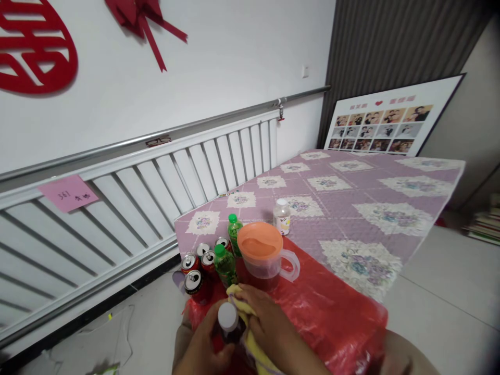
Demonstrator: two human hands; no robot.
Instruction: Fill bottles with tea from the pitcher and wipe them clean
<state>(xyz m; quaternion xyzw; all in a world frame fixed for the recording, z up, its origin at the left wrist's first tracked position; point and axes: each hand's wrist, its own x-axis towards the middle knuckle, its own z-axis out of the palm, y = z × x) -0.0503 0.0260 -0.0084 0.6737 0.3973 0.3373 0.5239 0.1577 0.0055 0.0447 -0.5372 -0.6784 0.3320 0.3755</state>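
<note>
My left hand [203, 346] is wrapped round a dark bottle with a white cap [228, 316], low in the picture. My right hand [265, 320] presses a yellow cloth [244, 304] against that bottle, fingers closed on the cloth. Both hands hover over a red plastic sheet [332, 317] that covers the near end of a table. Just beyond them stand two green bottles [224, 264], several red drink cans [195, 281] and a clear jug with an orange lid [263, 255].
A small clear bottle with a white cap [282, 216] stands behind the jug on the purple flowered tablecloth [371, 192]. A white radiator [128, 192] lines the wall at left. A framed photo board [390, 122] leans at the far end. Books [486, 224] lie on the floor at right.
</note>
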